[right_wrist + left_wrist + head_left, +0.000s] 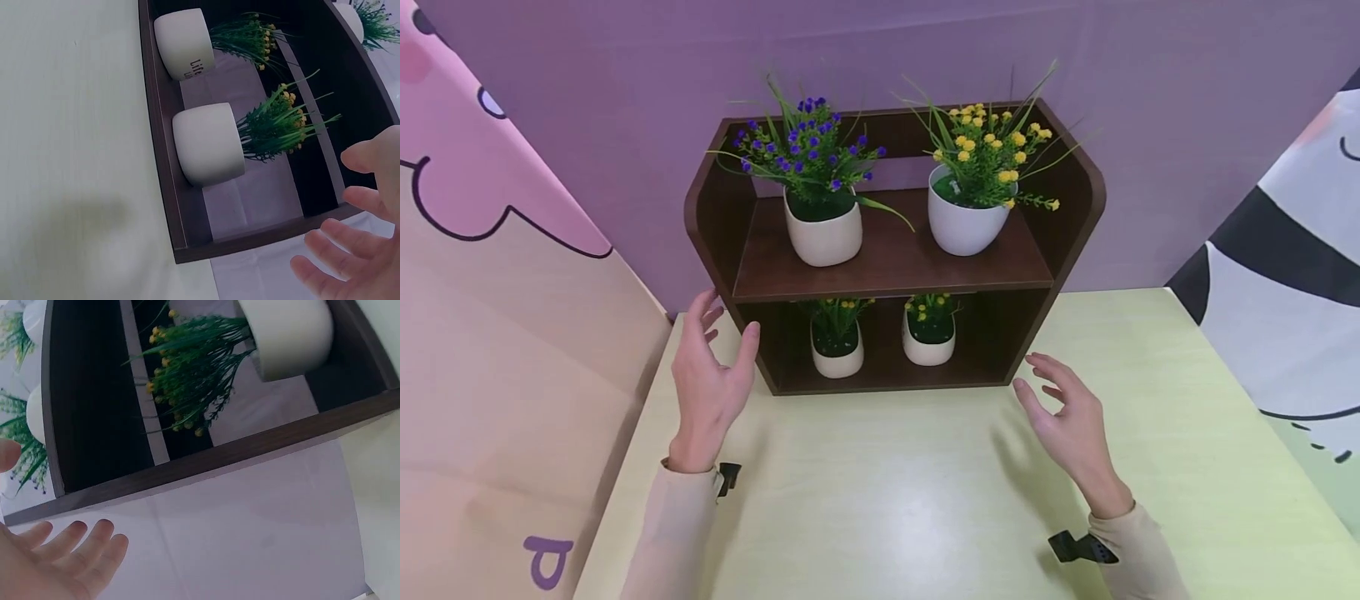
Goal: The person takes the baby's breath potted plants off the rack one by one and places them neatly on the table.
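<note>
A dark brown two-tier shelf (887,283) stands at the table's back. Its upper board holds a purple-flowered plant in a cream pot (824,233) and a yellow-flowered plant in a white pot (967,218). Two smaller yellow-flowered plants, in a left pot (838,358) and a right pot (928,343), stand on the lower level. My left hand (711,379), fingers relaxed and holding nothing, is by the shelf's left side; the left wrist view shows the hand (69,562) beside the side panel. Near the lower right corner my right hand (1067,421) is empty, fingers loosely bent.
The pale table (880,483) extends in front of the shelf and to its right. Behind hangs a purple cloth (625,100). Printed cartoon panels flank the table, a pink and cream one (497,292) on the left and a black and white one (1285,275) on the right.
</note>
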`<move>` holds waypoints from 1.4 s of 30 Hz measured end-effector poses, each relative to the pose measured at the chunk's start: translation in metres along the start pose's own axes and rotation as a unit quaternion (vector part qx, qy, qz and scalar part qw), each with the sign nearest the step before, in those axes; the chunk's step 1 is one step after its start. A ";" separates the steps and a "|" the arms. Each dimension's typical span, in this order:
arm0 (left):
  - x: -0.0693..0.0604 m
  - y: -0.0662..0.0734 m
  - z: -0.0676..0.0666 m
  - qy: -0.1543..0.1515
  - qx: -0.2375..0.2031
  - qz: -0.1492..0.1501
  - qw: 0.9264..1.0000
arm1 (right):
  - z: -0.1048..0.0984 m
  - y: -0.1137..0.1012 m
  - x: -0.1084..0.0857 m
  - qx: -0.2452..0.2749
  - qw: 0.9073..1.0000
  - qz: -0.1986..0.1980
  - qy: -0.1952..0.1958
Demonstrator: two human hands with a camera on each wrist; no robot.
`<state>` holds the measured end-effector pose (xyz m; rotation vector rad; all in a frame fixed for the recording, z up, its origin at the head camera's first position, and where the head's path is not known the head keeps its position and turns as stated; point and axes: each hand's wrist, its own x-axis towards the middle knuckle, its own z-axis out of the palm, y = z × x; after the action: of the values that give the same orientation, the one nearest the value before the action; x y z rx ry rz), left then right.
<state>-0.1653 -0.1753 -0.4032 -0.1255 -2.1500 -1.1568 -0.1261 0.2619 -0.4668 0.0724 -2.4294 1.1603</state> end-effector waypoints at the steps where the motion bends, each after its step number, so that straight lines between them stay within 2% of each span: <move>1: 0.003 0.000 0.001 0.003 -0.006 -0.004 1.000 | 0.001 0.000 0.000 0.000 1.000 0.000 -0.001; 8: 0.025 0.001 0.007 0.005 -0.026 -0.019 0.999 | 0.007 -0.003 0.001 0.017 1.000 0.001 -0.009; 19: 0.038 -0.005 0.016 -0.013 -0.047 -0.072 0.996 | 0.023 -0.008 0.009 0.033 0.999 0.003 -0.038; 24: 0.041 -0.007 0.018 -0.022 -0.074 -0.094 0.993 | 0.031 -0.007 0.012 0.044 0.998 0.016 -0.050; 29: 0.040 -0.008 0.018 -0.040 -0.125 -0.128 0.983 | 0.038 -0.006 0.014 0.052 0.996 0.027 -0.066; 35: 0.042 -0.010 0.019 -0.044 -0.159 -0.133 0.977 | 0.044 -0.009 0.016 0.051 0.996 0.030 -0.069; 42: 0.039 -0.013 0.018 -0.045 -0.162 -0.147 0.975 | 0.052 -0.011 0.019 0.056 0.995 0.026 -0.074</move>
<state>-0.2097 -0.1780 -0.3952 -0.0027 -2.0895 -1.6992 -0.1599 0.2184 -0.4800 0.1345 -2.5056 1.3577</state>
